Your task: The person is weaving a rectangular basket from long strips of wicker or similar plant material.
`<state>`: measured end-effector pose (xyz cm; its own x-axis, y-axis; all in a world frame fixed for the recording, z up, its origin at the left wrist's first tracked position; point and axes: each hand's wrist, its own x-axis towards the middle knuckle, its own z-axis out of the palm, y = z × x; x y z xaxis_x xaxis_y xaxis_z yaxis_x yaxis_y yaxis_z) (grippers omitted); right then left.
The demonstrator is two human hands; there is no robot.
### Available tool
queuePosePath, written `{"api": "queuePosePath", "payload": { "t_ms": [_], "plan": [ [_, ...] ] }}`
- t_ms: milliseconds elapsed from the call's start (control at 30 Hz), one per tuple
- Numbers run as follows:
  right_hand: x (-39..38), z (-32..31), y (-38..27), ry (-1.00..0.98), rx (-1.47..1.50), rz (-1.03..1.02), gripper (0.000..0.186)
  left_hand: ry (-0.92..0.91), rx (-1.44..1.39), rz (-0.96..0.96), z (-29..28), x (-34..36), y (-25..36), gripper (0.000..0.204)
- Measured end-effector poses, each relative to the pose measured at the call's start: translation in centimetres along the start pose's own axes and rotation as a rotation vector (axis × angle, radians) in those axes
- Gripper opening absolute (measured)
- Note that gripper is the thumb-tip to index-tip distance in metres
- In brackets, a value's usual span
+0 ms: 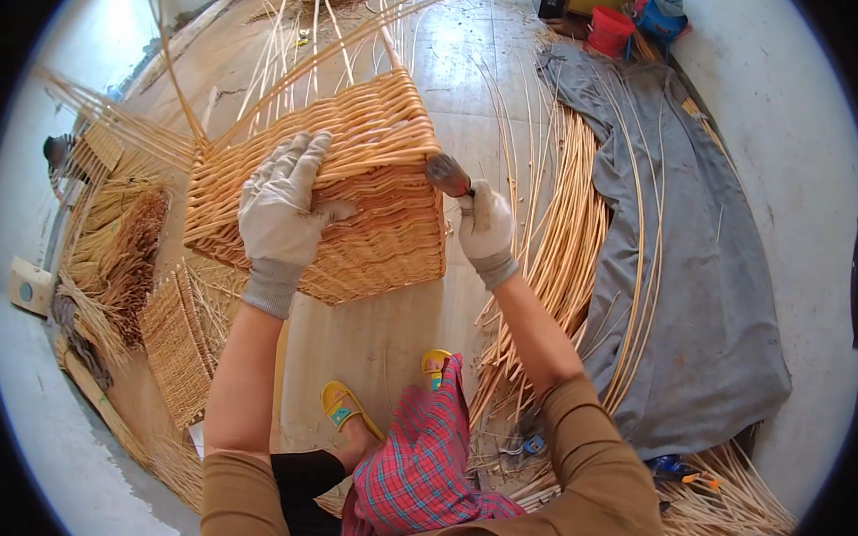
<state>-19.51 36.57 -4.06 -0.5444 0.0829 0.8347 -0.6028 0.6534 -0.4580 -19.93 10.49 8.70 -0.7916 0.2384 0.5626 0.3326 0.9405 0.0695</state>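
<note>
A half-woven wicker basket (344,256) is tilted in front of me, with long loose stakes (304,51) sticking out from its far side. My left hand (285,197), in a white work glove, lies on its near upper edge, fingers over one woven face and thumb against another. Also gloved, my right hand (487,221) is closed on a short hand tool (448,175) with a dark, metal-looking head; its exact kind is unclear. The tool's head meets the basket's right corner. Most of its handle is hidden in my fingers.
Right of me lies a long bundle of peeled rods (573,216), partly under a grey cloth (703,278). Woven panels (185,345) and bundled stalks (118,248) line the left wall. A red bucket (609,30) stands far right. My feet in yellow slippers (349,407) are below the basket.
</note>
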Motion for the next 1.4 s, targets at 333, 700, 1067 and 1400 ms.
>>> {"api": "queuePosePath", "payload": {
  "t_ms": [333,700,1067,1400],
  "plan": [
    [3.2,-3.0,-3.3,-0.296,-0.153,0.202,0.011,0.047,-0.03,0.018,-0.1,0.1,0.7,0.089],
    [0.1,0.8,1.6,-0.127,-0.017,0.187,0.01,0.032,0.005,0.032,0.5,0.1,0.1,0.084],
    [-29.0,-16.4,-4.2,0.19,0.822,1.639,0.026,0.013,0.017,-0.011,-2.5,-6.7,5.2,0.075],
    [6.2,-43.4,-26.6,0.379,2.025,-0.127,0.014,-0.062,0.014,0.04,-5.1,-15.5,10.4,0.074]
  ]
}}
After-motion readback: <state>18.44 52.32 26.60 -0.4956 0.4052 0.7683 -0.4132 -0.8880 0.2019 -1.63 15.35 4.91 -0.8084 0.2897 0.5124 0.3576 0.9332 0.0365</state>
